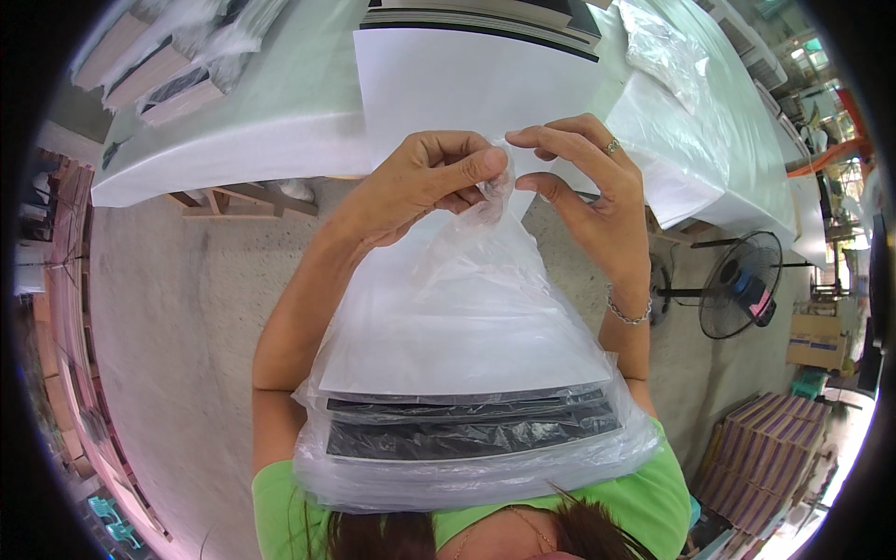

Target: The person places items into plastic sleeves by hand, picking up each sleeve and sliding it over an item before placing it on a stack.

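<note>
A clear plastic bag [481, 247] lies in front of my body, its far end gathered to a twisted neck. Inside are a large white sheet [448, 350] and several black flat pieces [467, 435] towards my chest. My left hand [434, 177] pinches the gathered neck between thumb and fingers. Close on the other side of that neck is my right hand [588, 168], its thumb and index finger curved and apart. The index fingertip is at the tip of the plastic; whether it touches is unclear.
A table under pale sheeting [289, 140] spans the far side. On it are a white sheet [467, 84], a stack of boards [485, 19], bagged stacks [177, 79] at left and folded plastic [667, 56]. A standing fan [742, 285] and a striped covered stack [765, 453] are right.
</note>
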